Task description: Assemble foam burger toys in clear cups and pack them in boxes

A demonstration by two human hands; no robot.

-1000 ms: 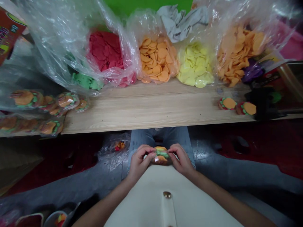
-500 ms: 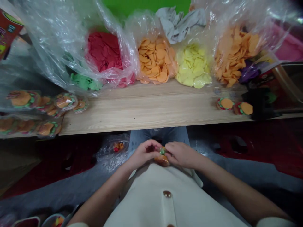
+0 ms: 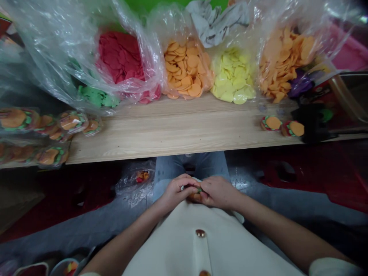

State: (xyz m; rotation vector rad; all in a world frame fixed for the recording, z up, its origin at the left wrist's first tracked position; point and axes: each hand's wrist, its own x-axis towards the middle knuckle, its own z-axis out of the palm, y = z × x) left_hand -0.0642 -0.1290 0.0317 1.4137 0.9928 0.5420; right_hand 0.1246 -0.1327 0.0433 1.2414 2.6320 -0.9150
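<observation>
Low in my lap, below the table's front edge, a small toy burger (image 3: 195,197) is held between both hands. Its orange-brown bun and a bit of green layer show; the rest is covered by fingers. My left hand (image 3: 181,189) grips it from the left, thumb and fingers pinched at its edge. From the other side my right hand (image 3: 218,191) closes on it, the thumb pressed near the green layer. Two similar toy burgers, one red-edged burger (image 3: 271,123) and another burger (image 3: 293,128), sit on the table at the right.
On the wooden table (image 3: 161,126) stand clear bags of red pieces (image 3: 120,57), orange discs (image 3: 186,69), yellow discs (image 3: 234,76), green pieces (image 3: 97,96) and more orange pieces (image 3: 281,65). Several wrapped burgers (image 3: 71,122) lie left. A black object (image 3: 314,120) stands right.
Both hands have drawn closer together around the toy burger, covering more of its bun and green layer. The camera view has shifted slightly.
</observation>
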